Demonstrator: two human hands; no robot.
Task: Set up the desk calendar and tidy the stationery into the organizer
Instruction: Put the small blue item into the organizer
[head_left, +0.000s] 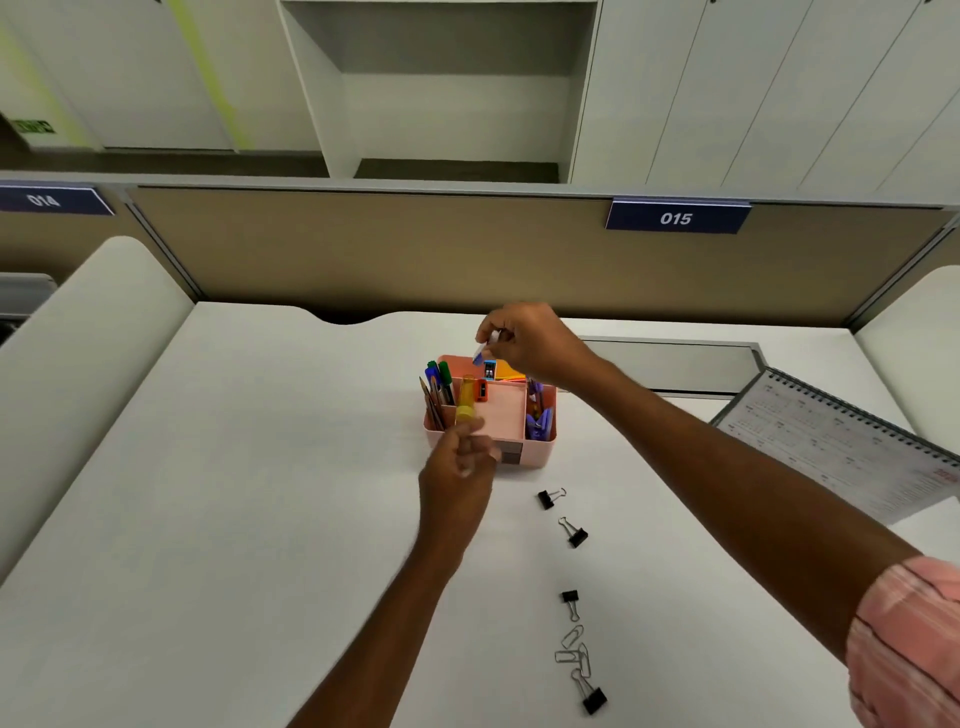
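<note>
While the right hand (524, 343) hangs above the far rim of the pink organizer (535, 452), its grip is pinched together on a small blue-and-white object (483, 351), too blurred to identify, which tilts down to the left over the back compartment. The left hand (457, 467) sits at the organizer's near-left corner, its fingers loosely curled around nothing and smeared by motion; just beyond them a yellow tube (466, 402) stands almost upright, its long axis leaning slightly toward the far side. Pens and pencils (436, 389) fill the left compartment, tips up and fanned leftward. Orange sticky notes (506, 371) lie in the back section, and purple clips (537, 423) fill the right one.

On the white surface (234, 493) nearer the person, four black binder clips are strung out in a rough line: one (548, 498) close to the organizer, a second (574, 532) just below it, a third (570, 600) farther along, and a fourth (592, 696) nearest the camera. A loose cluster of paper clips (574, 652) lies between the last two. The desk calendar (841, 441) lies flat at the right, its spiral edge running diagonally from upper left to lower right, well apart from the organizer and partly crossed by the right forearm.
</note>
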